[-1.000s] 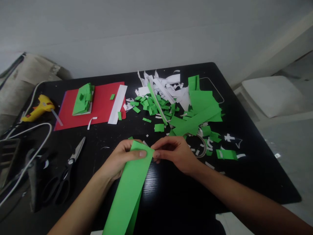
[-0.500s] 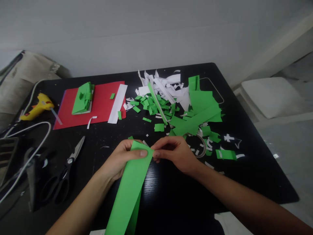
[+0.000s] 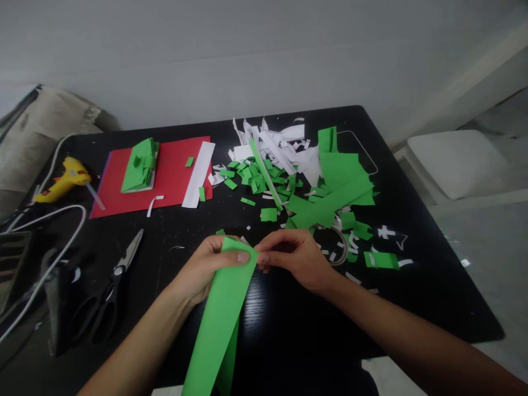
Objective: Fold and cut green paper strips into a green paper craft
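A long green paper strip (image 3: pixel 220 316) runs from the bottom edge of the view up to the middle of the black table (image 3: pixel 433 286). My left hand (image 3: pixel 204 267) grips the strip's far end, thumb lying across its top. My right hand (image 3: pixel 295 258) pinches the strip's right corner with its fingertips. Both hands hover just above the table, touching each other at the strip's end. The strip looks folded double lower down.
Black scissors (image 3: pixel 105 294) lie left of my left hand. Farther left are a yellow glue gun (image 3: pixel 64 179) and white cables. A red sheet (image 3: pixel 165 176) bears a green folded stack (image 3: pixel 140 165). A heap of green and white scraps (image 3: pixel 289 170) lies behind, with a tape roll (image 3: pixel 338 247).
Hardly anything has moved. The strip's lower end has shifted slightly to the right and my hands have stayed on its far end.
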The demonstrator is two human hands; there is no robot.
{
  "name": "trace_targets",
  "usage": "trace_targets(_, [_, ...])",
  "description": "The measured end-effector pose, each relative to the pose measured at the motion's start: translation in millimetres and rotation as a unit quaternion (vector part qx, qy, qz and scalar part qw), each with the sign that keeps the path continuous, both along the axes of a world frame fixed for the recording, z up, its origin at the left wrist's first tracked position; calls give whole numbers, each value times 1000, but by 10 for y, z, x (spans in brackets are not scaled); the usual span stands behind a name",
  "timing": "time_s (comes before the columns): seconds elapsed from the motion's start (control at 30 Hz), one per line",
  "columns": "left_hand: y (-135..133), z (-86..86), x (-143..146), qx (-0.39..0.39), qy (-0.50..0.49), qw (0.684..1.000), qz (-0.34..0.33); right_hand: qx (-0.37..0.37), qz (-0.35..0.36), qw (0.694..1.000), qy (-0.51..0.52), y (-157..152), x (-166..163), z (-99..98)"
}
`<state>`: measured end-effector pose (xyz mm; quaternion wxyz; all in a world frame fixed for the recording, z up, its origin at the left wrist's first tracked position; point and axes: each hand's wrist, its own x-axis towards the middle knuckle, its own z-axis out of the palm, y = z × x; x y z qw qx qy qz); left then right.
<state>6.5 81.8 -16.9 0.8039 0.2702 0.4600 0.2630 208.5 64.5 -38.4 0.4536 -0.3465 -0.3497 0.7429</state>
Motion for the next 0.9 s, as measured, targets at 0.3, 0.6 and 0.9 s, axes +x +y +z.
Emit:
trace_targets(0.3, [-4,3,-4,4,5,1000,5,-10,10,1000,22,17,-9,23])
trace_targets(0.6, [-11,11,-2,-3,10,1000,1,-13,8,1000,22,19,-8,28])
trace_targets(0.9, [-9,14,13,1,20,1000,-8,-33,20,999,16,33,-16,-11])
